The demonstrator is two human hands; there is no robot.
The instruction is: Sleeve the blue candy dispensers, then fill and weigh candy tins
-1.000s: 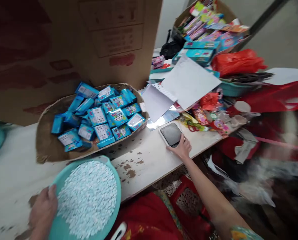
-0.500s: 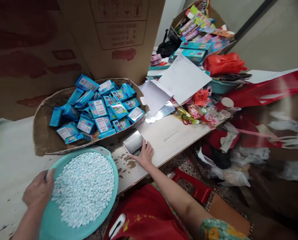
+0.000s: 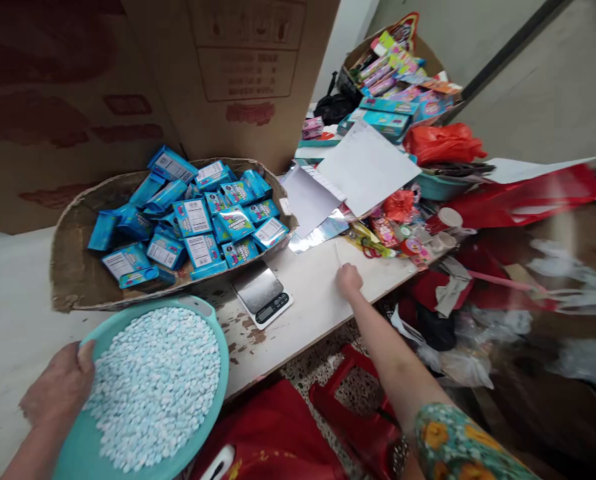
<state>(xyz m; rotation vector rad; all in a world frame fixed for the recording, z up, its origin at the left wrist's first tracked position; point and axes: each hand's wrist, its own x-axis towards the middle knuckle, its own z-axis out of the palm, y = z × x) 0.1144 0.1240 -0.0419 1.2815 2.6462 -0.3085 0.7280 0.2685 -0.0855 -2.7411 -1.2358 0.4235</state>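
My left hand [image 3: 61,387] is closed on the left rim of a turquoise plastic basin [image 3: 221,373]. Many small pale blue and white candy-like pieces [image 3: 158,387] fill much of it. Out on the table, my right hand [image 3: 349,281] is closed around a thin white stick [image 3: 337,252], whose far end shows past the fingers. Between the basin and that hand lies a digital kitchen scale [image 3: 263,295] with a shiny metal plate and a black panel. Nothing rests on its plate. Behind the basin, a cut-down cardboard box [image 3: 65,267] holds several small blue printed boxes [image 3: 195,218].
White paper sheets [image 3: 368,167] lie on the table [image 3: 298,327] beyond the scale. Red scissors [image 3: 371,253], small packets and jars crowd its right side. A large carton [image 3: 153,87] stands behind. Below the table edge is a red stool [image 3: 353,407].
My right hand has left the scale, moved right and closed on the white stick lying on the table. The scale now shows fully. My left hand still holds the basin.
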